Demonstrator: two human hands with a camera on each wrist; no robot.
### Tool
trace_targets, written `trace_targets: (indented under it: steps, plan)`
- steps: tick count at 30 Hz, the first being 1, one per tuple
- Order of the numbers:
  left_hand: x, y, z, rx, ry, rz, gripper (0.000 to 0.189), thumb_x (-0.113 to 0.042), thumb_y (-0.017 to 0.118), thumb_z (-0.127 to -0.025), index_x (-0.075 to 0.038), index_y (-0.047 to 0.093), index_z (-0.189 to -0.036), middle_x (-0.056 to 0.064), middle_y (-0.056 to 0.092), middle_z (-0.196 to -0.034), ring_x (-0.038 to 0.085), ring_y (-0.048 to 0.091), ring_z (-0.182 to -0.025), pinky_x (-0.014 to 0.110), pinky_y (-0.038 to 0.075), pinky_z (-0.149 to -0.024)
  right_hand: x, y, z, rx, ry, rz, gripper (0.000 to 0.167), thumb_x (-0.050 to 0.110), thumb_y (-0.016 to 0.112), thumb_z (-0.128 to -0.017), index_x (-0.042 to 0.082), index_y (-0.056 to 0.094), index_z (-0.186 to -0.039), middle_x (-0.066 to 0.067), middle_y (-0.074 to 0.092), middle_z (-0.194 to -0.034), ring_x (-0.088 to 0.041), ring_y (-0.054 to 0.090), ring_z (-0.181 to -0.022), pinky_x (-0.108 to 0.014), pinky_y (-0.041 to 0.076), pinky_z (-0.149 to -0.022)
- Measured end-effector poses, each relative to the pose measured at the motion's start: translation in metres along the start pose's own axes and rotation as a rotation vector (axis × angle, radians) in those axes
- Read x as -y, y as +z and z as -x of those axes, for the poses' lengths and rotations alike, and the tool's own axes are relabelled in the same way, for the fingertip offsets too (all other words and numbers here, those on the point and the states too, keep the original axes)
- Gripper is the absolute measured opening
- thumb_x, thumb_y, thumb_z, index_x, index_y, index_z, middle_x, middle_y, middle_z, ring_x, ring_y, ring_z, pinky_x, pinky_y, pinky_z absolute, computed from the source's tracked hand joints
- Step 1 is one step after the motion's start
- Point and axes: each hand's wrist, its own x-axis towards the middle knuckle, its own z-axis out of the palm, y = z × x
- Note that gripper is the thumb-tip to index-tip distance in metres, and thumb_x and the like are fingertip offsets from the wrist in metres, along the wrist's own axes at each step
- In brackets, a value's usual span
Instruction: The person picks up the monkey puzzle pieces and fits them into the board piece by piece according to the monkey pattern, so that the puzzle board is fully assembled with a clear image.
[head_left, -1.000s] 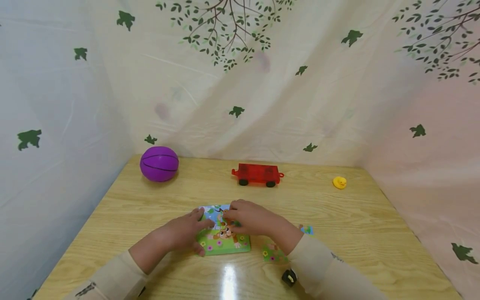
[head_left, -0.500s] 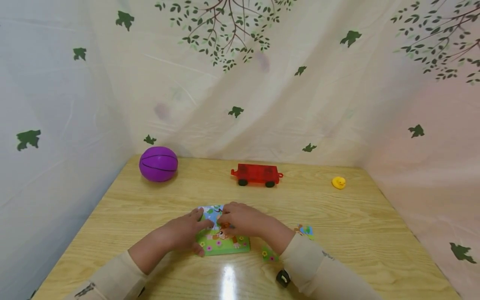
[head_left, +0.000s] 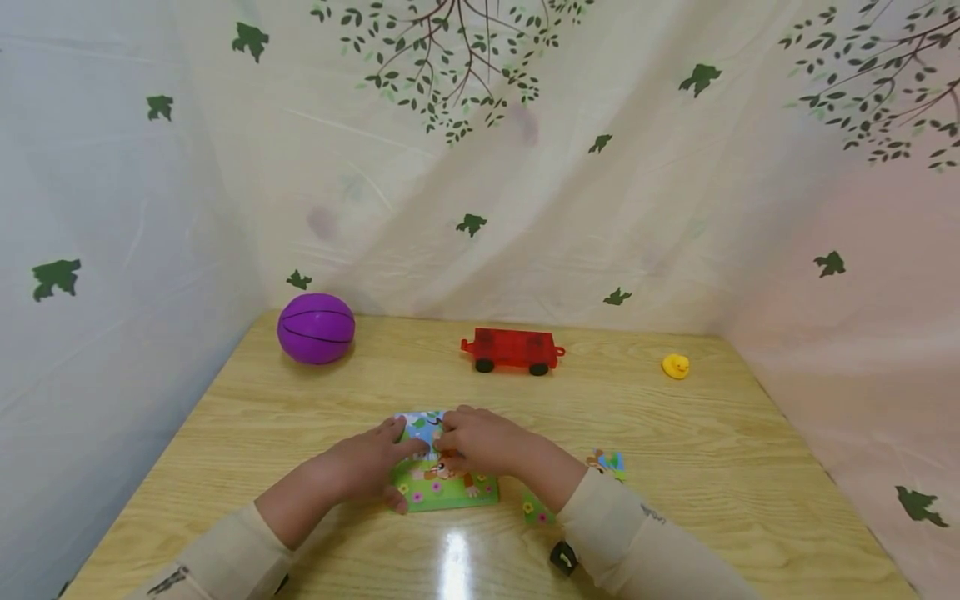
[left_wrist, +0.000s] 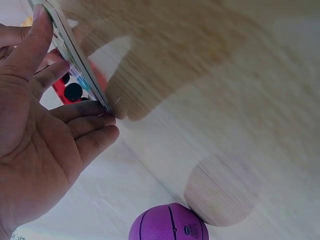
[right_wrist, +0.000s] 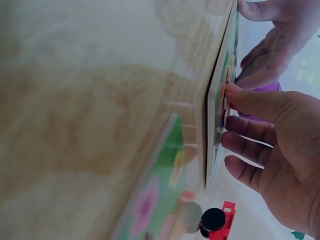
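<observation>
A colourful jigsaw board (head_left: 457,502) with a monkey, flowers and blue sky lies on the wooden table. My left hand (head_left: 369,460) rests along its left side, fingers spread, the thumb at the near corner. In the left wrist view its fingertips (left_wrist: 102,120) touch the board's edge. My right hand (head_left: 483,440) is over the board's upper right part. Its thumb and fingers pinch a small puzzle piece (right_wrist: 226,104) at the picture surface, mostly hidden by the hand. Loose puzzle pieces lie to the right, one blue and brown (head_left: 611,462), one green with flowers (head_left: 537,508).
A purple ball (head_left: 317,328) stands at the back left. Behind the board is a red toy wagon (head_left: 513,348) with black wheels, and a yellow rubber duck (head_left: 676,366) sits at the back right. Leaf-printed cloth (head_left: 420,250) encloses the table (head_left: 712,483).
My right hand has shifted slightly left and down over the board, uncovering more of the loose blue and brown piece. Over the last half second it barely moves. My left hand stays put.
</observation>
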Motion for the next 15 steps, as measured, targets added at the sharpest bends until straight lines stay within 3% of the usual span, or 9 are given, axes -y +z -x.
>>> trace_targets:
  steps: [4,8,15]
  plan:
    - [0.0003,-0.0003,0.0007,0.004,0.003,-0.010,0.082,-0.050,0.080,-0.071,-0.025,0.050,-0.143,0.028,0.027,-0.156,0.046,0.027,-0.144,0.064,0.041,-0.105,0.0017,0.0005,0.0020,-0.034,0.001,-0.020,0.020,0.034,0.062,-0.097,0.023,0.071,-0.110,0.006,0.058,-0.101,-0.011,0.049,-0.088,-0.022,0.047,-0.077]
    - [0.0009,0.0000,0.0008,0.001,0.006,-0.022,0.082,-0.050,0.080,-0.071,-0.025,0.051,-0.143,0.028,0.028,-0.156,0.046,0.028,-0.144,0.063,0.041,-0.105,0.0029,0.0015,0.0031,-0.062,0.003,-0.042,0.019,0.034,0.063,-0.096,0.020,0.072,-0.105,0.007,0.056,-0.095,-0.011,0.046,-0.084,-0.020,0.044,-0.072]
    - [0.0016,-0.0004,-0.0002,-0.004,0.014,-0.038,0.082,-0.051,0.080,-0.071,-0.025,0.050,-0.144,0.030,0.029,-0.155,0.047,0.029,-0.142,0.063,0.042,-0.105,0.0019,0.0044,0.0042,-0.069,0.012,-0.079,0.017,0.034,0.064,-0.095,0.021,0.073,-0.100,0.009,0.056,-0.097,-0.008,0.046,-0.084,-0.017,0.043,-0.074]
